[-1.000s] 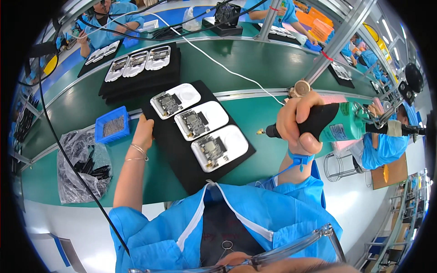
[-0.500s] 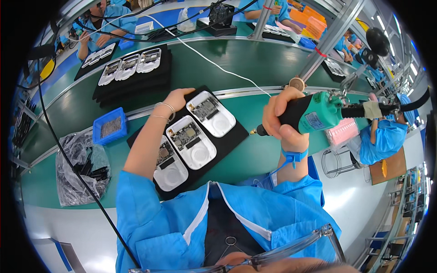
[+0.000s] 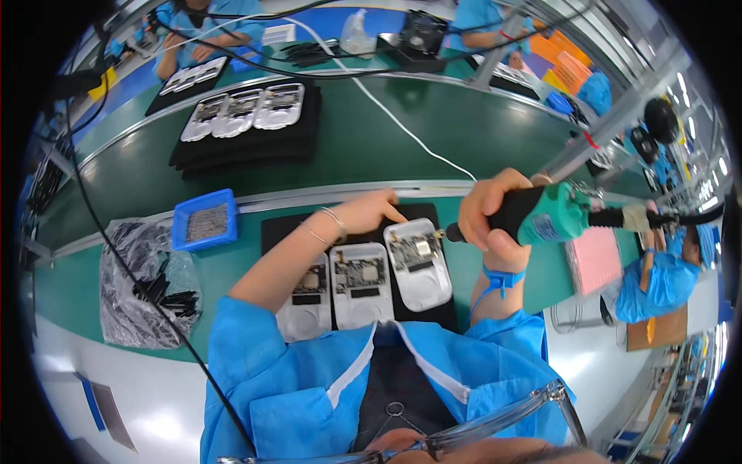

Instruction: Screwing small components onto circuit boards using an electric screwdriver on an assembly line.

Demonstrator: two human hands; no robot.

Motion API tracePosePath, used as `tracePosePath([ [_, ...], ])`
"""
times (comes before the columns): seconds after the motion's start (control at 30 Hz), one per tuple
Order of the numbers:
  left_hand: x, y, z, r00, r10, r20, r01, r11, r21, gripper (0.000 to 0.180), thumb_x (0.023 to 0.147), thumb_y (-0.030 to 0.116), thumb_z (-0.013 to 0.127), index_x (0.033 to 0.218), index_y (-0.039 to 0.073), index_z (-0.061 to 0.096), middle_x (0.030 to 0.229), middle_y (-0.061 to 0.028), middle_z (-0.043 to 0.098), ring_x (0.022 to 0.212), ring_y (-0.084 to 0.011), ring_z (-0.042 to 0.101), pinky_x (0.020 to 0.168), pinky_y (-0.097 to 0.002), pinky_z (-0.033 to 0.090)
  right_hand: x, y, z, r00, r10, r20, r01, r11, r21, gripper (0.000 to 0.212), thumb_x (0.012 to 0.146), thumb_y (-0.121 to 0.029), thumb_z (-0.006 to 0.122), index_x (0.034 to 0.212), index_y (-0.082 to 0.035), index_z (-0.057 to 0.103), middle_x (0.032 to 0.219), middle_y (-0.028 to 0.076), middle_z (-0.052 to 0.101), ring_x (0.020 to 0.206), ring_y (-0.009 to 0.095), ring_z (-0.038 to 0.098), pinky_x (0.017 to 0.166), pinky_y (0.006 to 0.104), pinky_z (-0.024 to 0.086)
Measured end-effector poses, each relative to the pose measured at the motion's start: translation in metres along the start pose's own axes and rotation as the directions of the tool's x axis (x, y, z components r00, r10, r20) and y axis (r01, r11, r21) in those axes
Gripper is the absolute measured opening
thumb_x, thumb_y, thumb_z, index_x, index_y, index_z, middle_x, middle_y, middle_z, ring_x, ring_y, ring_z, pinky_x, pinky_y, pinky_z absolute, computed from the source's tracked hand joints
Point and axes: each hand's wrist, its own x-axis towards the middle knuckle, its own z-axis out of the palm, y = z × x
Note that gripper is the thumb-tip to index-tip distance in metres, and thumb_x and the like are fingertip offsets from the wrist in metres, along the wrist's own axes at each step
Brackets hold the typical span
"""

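Observation:
My right hand (image 3: 495,213) is wrapped round a green and black power screwdriver (image 3: 550,216). The bit of the screwdriver points left and reaches the upper right corner of a white plastic housing (image 3: 421,282) with a circuit board in it. By the upper left corner of that same housing is my left hand (image 3: 369,212), fingers partly stretched and apart, with nothing visible in them. Two more white housings with boards, a middle one (image 3: 363,305) and a left one (image 3: 303,315), lie beside it on a black foam pad (image 3: 278,228). My left forearm partly covers the left one.
A blue bin (image 3: 182,230) of small metal parts and a clear plastic bag (image 3: 127,309) with black pieces lie left. Beyond the metal rail, more housings (image 3: 241,110) sit on stacked black pads (image 3: 301,147). A white cable (image 3: 402,127) crosses there. Co-workers sit opposite and at right.
The pad with its housings has turned to lie straighter before me. My left hand has moved from the pad's far edge to the right housing; the screwdriver bit has come to that housing's corner.

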Motion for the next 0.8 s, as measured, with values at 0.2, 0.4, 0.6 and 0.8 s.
tracePosePath([
  [0.2,0.001,0.020,0.006,0.995,0.105,-0.001,-0.104,0.993,-0.057,0.034,0.077,-0.001,0.043,0.102,0.010,0.064,0.111,-0.0170,0.054,0.100,-0.0333,0.051,0.089,-0.0378,0.041,0.036,0.017,0.001,0.978,-0.169,0.122,0.150,0.977,0.149,0.035,0.067,-0.010,0.071,0.088,-0.003,0.043,0.062,0.009,0.047,0.048,0.013,0.043,0.041,0.0231,0.034],
  [0.4,-0.058,0.042,-0.018,0.966,-0.016,-0.259,0.021,1.000,0.018,0.020,0.080,0.002,0.053,0.098,0.004,0.062,0.110,-0.0135,0.054,0.102,-0.0297,0.050,0.089,-0.0369,0.042,0.048,0.025,0.002,0.932,-0.293,0.215,0.214,0.921,0.326,0.034,0.065,-0.010,0.073,0.084,-0.004,0.045,0.060,0.009,0.049,0.046,0.015,0.046,0.040,0.0259,0.038],
  [0.6,-0.203,0.077,-0.091,0.423,-0.300,-0.855,0.612,0.791,0.025,0.009,0.080,0.006,0.060,0.087,0.002,0.061,0.085,-0.0142,0.060,0.079,-0.0299,0.059,0.071,-0.0353,0.048,0.040,0.018,-0.019,0.927,-0.259,0.272,0.195,0.951,0.240,0.035,0.066,-0.010,0.073,0.086,-0.004,0.045,0.060,0.009,0.050,0.046,0.015,0.046,0.042,0.0268,0.041],
  [0.8,-0.362,0.048,-0.097,0.220,-0.417,-0.882,0.959,0.256,0.118,0.010,0.079,0.006,0.054,0.081,0.000,0.061,0.080,-0.0172,0.058,0.079,-0.0354,0.057,0.069,-0.0403,0.046,0.041,0.029,-0.012,0.958,-0.177,0.224,0.125,0.965,0.231,0.034,0.067,-0.008,0.072,0.086,-0.003,0.045,0.063,0.011,0.050,0.051,0.015,0.047,0.045,0.0258,0.040],
])
